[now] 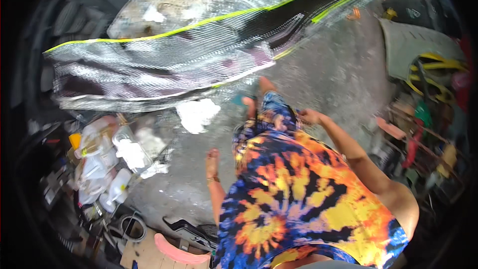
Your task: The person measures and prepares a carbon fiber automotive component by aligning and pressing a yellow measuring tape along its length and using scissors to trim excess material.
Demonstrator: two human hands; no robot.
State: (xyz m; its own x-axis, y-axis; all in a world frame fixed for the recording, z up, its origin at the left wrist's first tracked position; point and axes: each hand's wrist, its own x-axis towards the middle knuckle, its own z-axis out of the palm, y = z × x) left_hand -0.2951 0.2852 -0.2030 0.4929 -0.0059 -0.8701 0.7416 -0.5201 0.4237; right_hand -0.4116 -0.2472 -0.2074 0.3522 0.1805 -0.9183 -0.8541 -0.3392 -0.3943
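My left hand [212, 161] hangs low beside my body over the grey floor [172, 189], its fingers loosely apart and nothing visible in them. Close to my patterned shorts [275, 109], my right hand [309, 116] is held with loosely bent fingers and no object showing; motion blurs it slightly. Neither hand touches the long, curved mould-like piece [164, 62] ahead of me. Silvery woven sheet covers much of that piece, with dark areas at its far right end. Bright yellow-green strip runs along its far edge.
A white crumpled sheet [198, 114] lies below the long piece. At left are plastic bags [97, 142] and a white jug [118, 183]. Tools and a red item [413, 144] crowd the right, near a grey panel [416, 47]. A pink curved piece [180, 251] rests on a board behind.
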